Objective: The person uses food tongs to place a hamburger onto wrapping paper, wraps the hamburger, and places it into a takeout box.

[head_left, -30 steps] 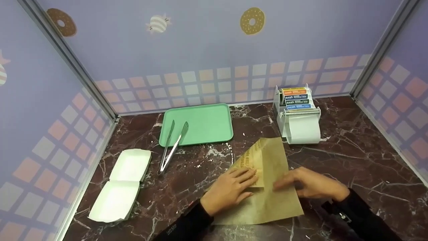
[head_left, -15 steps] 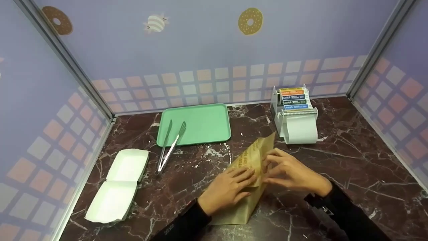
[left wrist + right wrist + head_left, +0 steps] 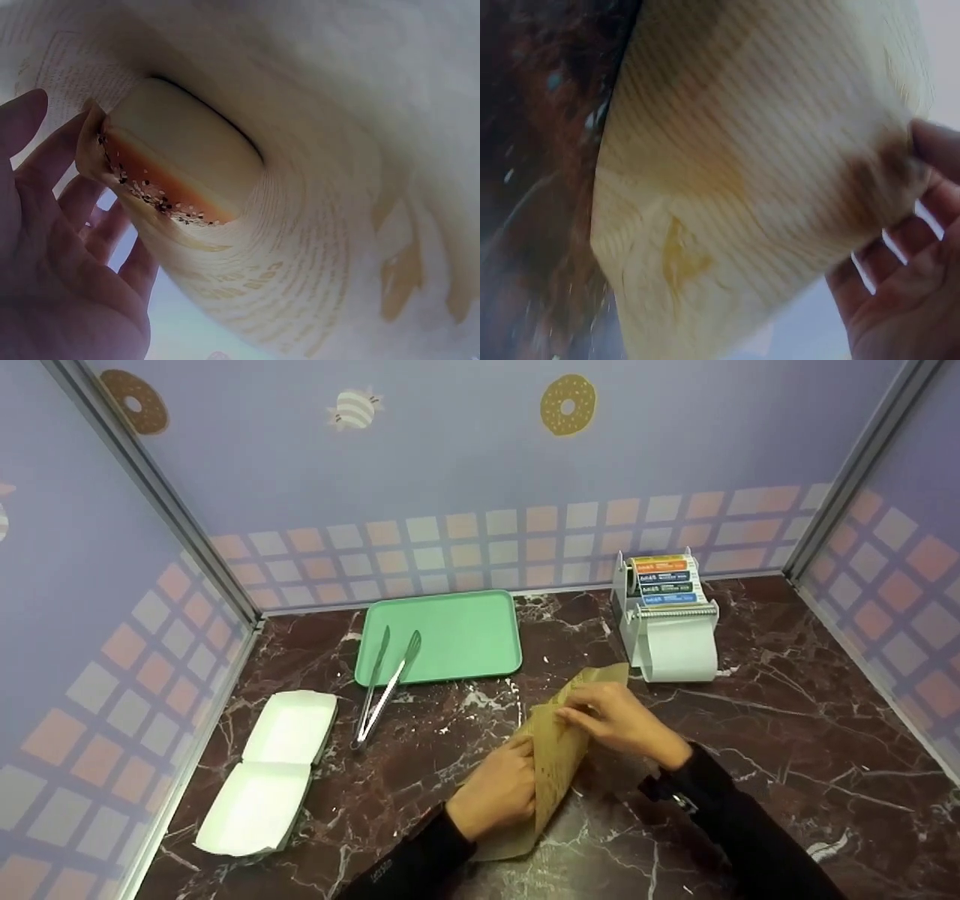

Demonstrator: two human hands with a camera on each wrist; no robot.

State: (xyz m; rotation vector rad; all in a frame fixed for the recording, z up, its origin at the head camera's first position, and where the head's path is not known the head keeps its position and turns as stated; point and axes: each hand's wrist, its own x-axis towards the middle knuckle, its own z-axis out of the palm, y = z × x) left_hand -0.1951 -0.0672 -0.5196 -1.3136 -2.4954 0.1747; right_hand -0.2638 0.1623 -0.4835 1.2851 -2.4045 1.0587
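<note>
A sheet of brown printed wrapping paper (image 3: 556, 780) lies in front of me in the head view, its right side raised and folded over to the left. My right hand (image 3: 626, 720) pinches the raised edge between thumb and fingers. Beneath the fold, my left hand (image 3: 499, 791) is partly covered by the paper. In the left wrist view, a bun (image 3: 187, 142) with a brown, sesame-seeded crust sits inside the paper. The left fingers (image 3: 56, 154) press on the flap beside it, the thumb held apart. From the head camera the bun is hidden.
A white clamshell box (image 3: 259, 806) lies unfolded at the left. Behind it, metal tongs (image 3: 388, 694) lean on the front rim of a green tray (image 3: 472, 634). A label dispenser (image 3: 671, 607) stands at the back right. Patterned panels surround the dark marbled table (image 3: 810, 735).
My right hand has lifted the paper's right edge and carried it leftward over my left hand. The left hand, formerly flat on top, now lies partly under the fold.
</note>
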